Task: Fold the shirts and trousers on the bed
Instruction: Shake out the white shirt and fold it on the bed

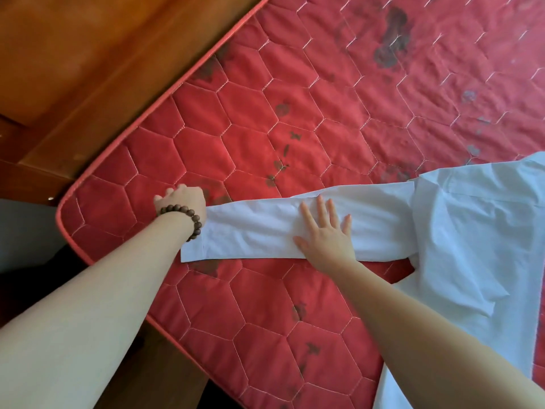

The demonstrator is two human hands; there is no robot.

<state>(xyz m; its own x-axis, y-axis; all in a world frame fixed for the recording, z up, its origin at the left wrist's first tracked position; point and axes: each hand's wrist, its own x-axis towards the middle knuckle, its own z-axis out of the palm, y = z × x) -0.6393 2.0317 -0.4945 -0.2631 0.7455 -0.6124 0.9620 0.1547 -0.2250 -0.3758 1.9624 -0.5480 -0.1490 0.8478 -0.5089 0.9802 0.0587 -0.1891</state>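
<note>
A white shirt (460, 231) lies spread on the red quilted mattress (295, 107), its body at the right edge of view. One long sleeve (253, 228) stretches out flat to the left. My left hand (182, 202), with a brown bead bracelet on the wrist, has its fingers curled at the cuff end of the sleeve and grips it there. My right hand (324, 231) lies flat with spread fingers, pressing on the middle of the sleeve. No trousers are in view.
The mattress corner (67, 208) is close to my left hand, with a wooden bed frame and wooden panel (73, 69) beyond it. A dark gap and floor show below the mattress edge at the lower left.
</note>
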